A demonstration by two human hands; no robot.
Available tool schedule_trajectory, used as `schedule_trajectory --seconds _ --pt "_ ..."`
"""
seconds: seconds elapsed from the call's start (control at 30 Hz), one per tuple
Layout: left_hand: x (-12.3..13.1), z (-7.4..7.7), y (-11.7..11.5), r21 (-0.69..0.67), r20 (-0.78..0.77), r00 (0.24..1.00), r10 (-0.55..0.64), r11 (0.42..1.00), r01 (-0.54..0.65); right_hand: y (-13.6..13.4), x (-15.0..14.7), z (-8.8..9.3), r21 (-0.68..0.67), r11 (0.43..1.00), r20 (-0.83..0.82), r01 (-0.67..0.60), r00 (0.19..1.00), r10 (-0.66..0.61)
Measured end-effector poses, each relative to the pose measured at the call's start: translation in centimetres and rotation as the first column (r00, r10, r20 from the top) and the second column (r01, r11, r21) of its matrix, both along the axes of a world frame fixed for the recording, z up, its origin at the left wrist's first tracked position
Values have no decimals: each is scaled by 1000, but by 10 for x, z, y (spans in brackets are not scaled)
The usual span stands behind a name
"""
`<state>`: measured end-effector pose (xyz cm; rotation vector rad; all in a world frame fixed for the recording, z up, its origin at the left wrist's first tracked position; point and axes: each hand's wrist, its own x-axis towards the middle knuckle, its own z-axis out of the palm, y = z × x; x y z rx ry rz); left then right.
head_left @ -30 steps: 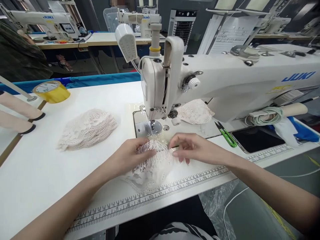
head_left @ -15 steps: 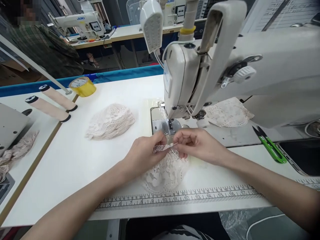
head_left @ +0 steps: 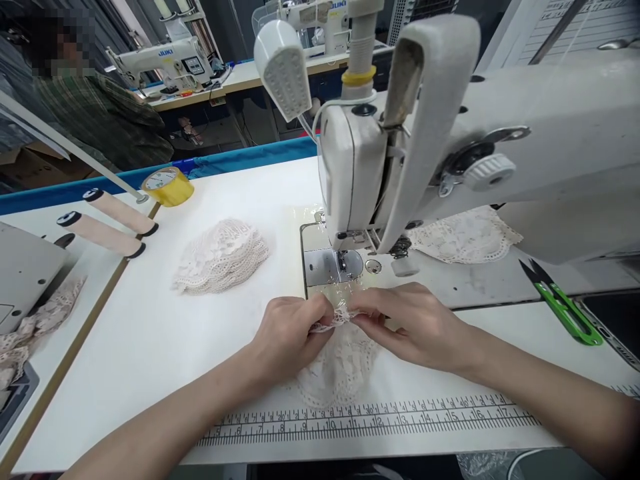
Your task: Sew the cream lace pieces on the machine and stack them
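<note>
My left hand (head_left: 287, 333) and my right hand (head_left: 415, 323) both pinch the top edge of a pale lace piece (head_left: 343, 367) that lies on the white table (head_left: 150, 347). The pinched edge sits just in front of the needle plate (head_left: 333, 263) of a white sewing machine (head_left: 450, 147). The fingers of both hands are closed on the lace, thumbs nearly meeting. The rest of the lace spreads toward the printed ruler (head_left: 375, 420) at the table's front edge.
A stack of lace pieces (head_left: 220, 257) lies to the left. More lace (head_left: 465, 237) sits behind the machine's arm. Green thread snips (head_left: 563, 303) lie at the right. Yellow tape roll (head_left: 167, 187), two thread cones (head_left: 107, 223) and a person in green (head_left: 95, 113) are at the far left.
The camera has moved closer and lower over the machine. My right hand came from open above the lace to pinching its top edge together with my left hand.
</note>
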<state>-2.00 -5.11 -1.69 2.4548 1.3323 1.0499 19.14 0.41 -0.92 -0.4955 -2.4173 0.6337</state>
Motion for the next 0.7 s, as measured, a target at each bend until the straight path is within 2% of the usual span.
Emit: schedule_trajectory --seconds 0.17,0.37,0.7 --pt "0 -1 0 15 26 1000 -11 1000 10 0 -3 -1 30 1000 -70 -6 998 8" --pt "1 -1 -1 -8 25 1000 -6 1000 7 0 -3 0 52 997 -49 -58 997 60" --pt "2 0 -2 14 86 995 -58 998 57 0 -3 -2 137 990 -59 -28 998 36"
